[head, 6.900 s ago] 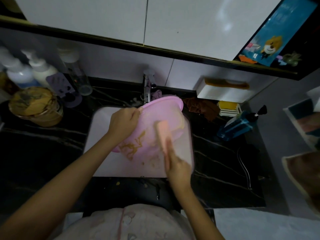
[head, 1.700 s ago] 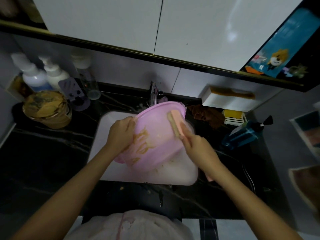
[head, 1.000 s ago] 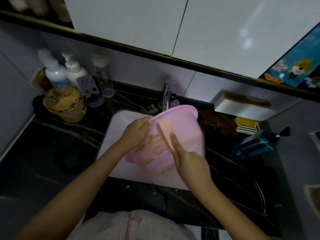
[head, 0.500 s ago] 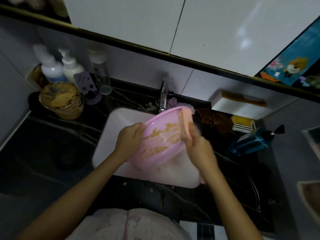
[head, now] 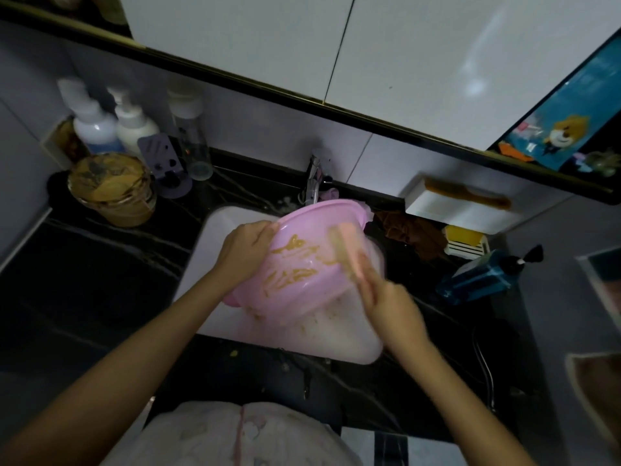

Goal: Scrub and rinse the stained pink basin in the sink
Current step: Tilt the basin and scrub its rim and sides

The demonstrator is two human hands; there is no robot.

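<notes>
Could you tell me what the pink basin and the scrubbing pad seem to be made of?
Pink basin: likely plastic, smooth and glossy, slightly translucent, judging by its soft sheen. Scrubbing pad: probably sponge, matte peach with a tan face; blur leaves this uncertain.

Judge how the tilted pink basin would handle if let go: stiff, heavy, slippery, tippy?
Probably light and fairly stiff: the left hand holds the pink basin tilted by its rim, and it shows no sag. Likely slippery, given the smeared yellow-brown residue inside. Apt to drop flat into the sink if released.
</notes>
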